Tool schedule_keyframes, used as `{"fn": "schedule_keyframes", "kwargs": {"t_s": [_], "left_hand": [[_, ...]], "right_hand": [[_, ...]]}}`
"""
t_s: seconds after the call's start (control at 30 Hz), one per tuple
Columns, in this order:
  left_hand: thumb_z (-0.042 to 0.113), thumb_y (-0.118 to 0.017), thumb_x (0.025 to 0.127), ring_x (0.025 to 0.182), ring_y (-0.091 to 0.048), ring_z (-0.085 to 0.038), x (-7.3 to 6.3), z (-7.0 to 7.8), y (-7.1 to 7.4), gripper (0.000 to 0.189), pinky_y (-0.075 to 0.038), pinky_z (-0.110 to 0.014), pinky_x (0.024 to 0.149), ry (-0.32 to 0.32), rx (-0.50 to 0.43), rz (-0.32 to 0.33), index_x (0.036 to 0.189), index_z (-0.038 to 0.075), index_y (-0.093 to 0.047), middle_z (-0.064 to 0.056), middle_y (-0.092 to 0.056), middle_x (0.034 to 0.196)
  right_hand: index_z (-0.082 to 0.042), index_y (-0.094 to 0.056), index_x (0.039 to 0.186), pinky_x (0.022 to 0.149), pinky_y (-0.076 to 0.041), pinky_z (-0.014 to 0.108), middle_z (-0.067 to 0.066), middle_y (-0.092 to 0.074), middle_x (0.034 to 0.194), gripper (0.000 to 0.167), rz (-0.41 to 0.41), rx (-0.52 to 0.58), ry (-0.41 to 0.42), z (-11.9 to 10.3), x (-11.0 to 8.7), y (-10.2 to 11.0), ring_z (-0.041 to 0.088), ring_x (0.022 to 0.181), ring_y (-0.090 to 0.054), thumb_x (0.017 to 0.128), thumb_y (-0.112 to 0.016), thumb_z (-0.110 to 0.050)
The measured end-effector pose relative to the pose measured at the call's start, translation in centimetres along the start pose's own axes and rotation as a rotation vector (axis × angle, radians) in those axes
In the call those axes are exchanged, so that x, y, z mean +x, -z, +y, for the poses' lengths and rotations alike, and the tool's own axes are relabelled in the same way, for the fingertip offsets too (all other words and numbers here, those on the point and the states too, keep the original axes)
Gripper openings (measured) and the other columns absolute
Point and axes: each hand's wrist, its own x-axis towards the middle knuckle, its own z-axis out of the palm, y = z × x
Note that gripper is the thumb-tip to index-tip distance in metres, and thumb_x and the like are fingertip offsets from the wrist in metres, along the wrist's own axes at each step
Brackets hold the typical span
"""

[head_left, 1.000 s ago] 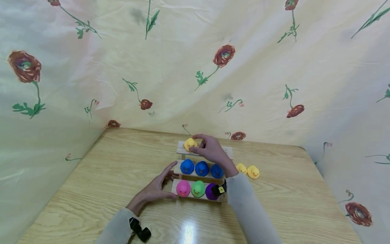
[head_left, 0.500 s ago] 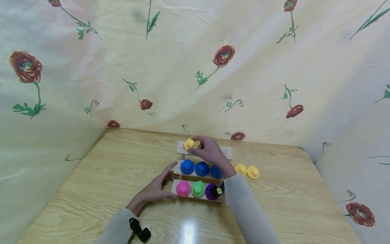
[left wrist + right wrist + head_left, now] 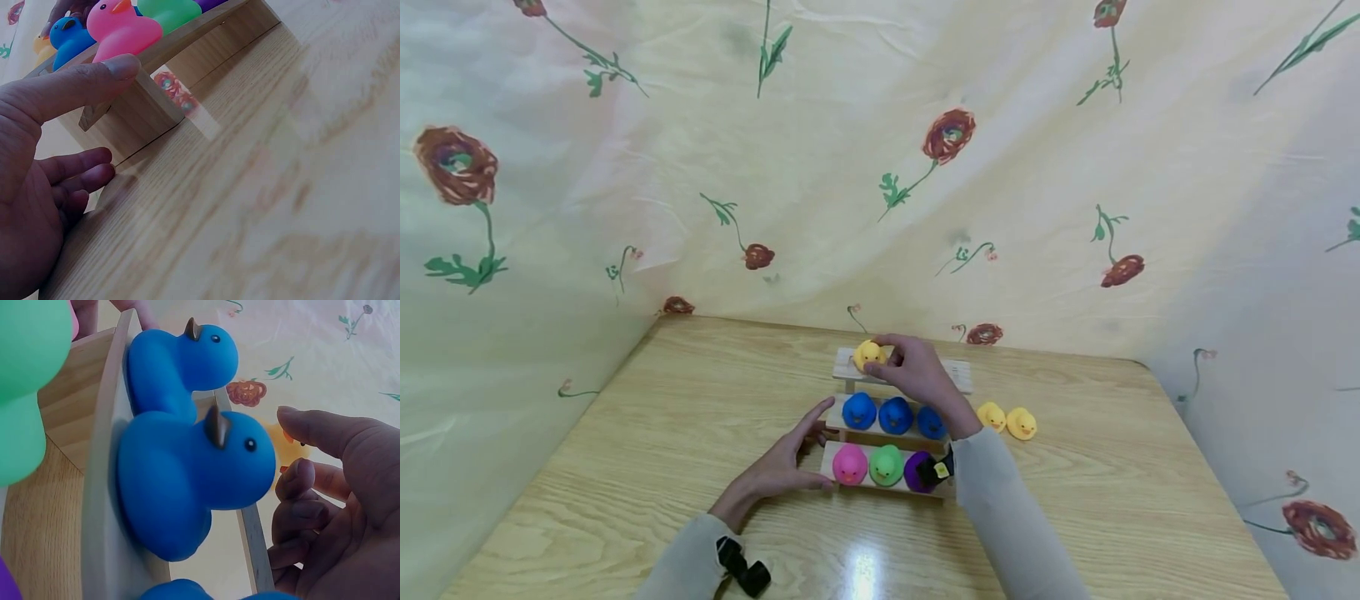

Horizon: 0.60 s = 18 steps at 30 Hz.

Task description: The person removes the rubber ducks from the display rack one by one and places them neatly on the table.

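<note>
A three-step wooden rack (image 3: 955, 377) stands on the table with toy ducks on its steps. At the left end of the top step sits a yellow rubber duck (image 3: 867, 353); my right hand (image 3: 917, 371) pinches it between thumb and fingers. In the right wrist view that yellow duck (image 3: 284, 450) is partly hidden behind a blue duck (image 3: 187, 469). My left hand (image 3: 778, 462) is spread at the rack's left side. Its thumb (image 3: 94, 81) touches the bottom step's end near a pink duck (image 3: 122, 28), and its other fingers lie loosely by the side panel.
Three blue ducks (image 3: 896, 415) fill the middle step. The bottom step bears pink, green (image 3: 886, 465) and purple (image 3: 917, 472) ducks. Two more yellow ducks (image 3: 1021, 423) sit on the table right of the rack. A flowered cloth (image 3: 820, 167) rises behind the table.
My right hand has shifted very slightly left and stays on the yellow duck. The left hand and the rack hold their places.
</note>
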Motion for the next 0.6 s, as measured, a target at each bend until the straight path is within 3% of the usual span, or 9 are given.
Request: {"fn": "schedule_keyframes", "kwargs": {"t_s": [0.6], "left_hand": [[0.027, -0.086, 0.079, 0.115, -0.049, -0.022, 0.0, 0.0, 0.0, 0.111, -0.039, -0.035, 0.104, 0.002, -0.004, 0.004, 0.162, 0.028, -0.012, -0.011, -0.052, 0.134]], "right_hand": [[-0.003, -0.063, 0.133, 0.053, -0.036, 0.023, 0.003, -0.057, 0.066, 0.048, 0.027, -0.007, 0.009, 1.0, -1.2, 1.5, 0.015, 0.057, -0.048, 0.091, -0.074, -0.022]]}}
